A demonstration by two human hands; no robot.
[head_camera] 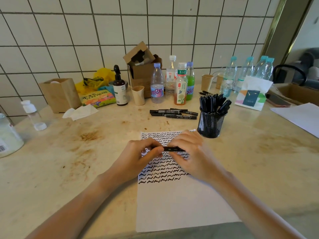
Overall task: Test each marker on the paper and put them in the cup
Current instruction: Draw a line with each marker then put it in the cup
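While both hands pinch it level over the paper [172, 204], the marker [173, 149] shows black with small pale print: left hand [139, 156], right hand [189, 154].

Table [241, 169] looks like pale polished stone, smooth but brown-stained; paper [172, 204] matt white with black ink squiggles; cup [211, 124] at 1 o'clock black wire mesh metal; markers [173, 113] at 12 glossy black plastic; wall tiles [120, 28] glazed white, dark grout.
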